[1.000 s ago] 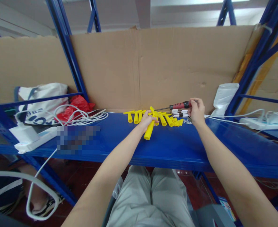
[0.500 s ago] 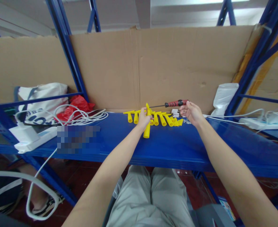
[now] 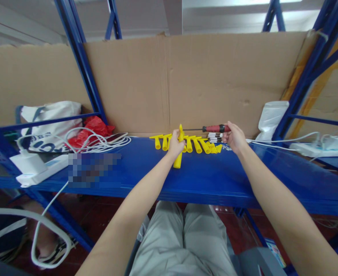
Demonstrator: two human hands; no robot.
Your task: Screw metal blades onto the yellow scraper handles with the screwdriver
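Observation:
My left hand (image 3: 176,145) is closed around a yellow plastic part (image 3: 177,161) with a tube-like handle, held upright over the front of the shelf. In my right hand (image 3: 234,137) is a screwdriver (image 3: 214,128) with a red and black handle, gripped at its rear end. Its thin shaft lies level and points left, the tip meeting the upper end of the yellow part; the exact contact is too small to make out. Behind my left hand, several similar yellow parts (image 3: 197,145) lie in a row. Small metal-looking pieces (image 3: 227,147) are scattered beside my right hand.
The blue shelf (image 3: 214,180) is backed by a cardboard sheet (image 3: 209,80). White cables (image 3: 111,143), a red plastic bag (image 3: 95,128) and a white tote bag (image 3: 55,126) occupy the left. A white pouch (image 3: 272,120) leans at the right, near a power strip (image 3: 308,149).
My right fingers have shifted slightly on the screwdriver's handle, and the tool has moved a little to the right and become more level. My left hand still holds the yellow part.

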